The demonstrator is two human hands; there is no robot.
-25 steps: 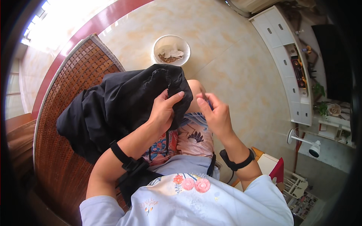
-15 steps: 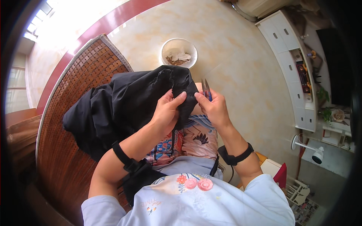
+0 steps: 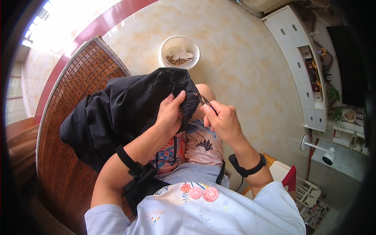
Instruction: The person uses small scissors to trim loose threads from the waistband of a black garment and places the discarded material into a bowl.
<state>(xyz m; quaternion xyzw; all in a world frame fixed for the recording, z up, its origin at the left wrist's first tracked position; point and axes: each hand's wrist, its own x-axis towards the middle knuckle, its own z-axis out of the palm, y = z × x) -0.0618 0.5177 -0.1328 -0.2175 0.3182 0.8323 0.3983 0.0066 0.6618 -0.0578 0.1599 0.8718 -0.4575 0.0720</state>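
A black garment point(image 3: 117, 105) lies across my lap and spreads to the left, with a gathered, ragged seam near its far end. My left hand point(image 3: 170, 111) is closed on the cloth beside that seam, thumb on top. In my right hand point(image 3: 225, 123) are thread snips point(image 3: 205, 102), their blades pointing up and left at the garment's right edge. The tips are close to the cloth; whether they touch it I cannot tell. My fingers hide most of the snips' blue handle.
Beyond my knees a white bin point(image 3: 180, 53) with pale and brown scraps stands on the tiled floor point(image 3: 250, 74). A brown woven seat mat point(image 3: 92, 64) is on the left. White cabinets point(image 3: 290, 51) and a white fan-like device point(image 3: 328, 156) are at the right.
The snips have turned from pointing upward to pointing left at the cloth. My right hand has let go of the fabric's edge and moved slightly nearer to me.
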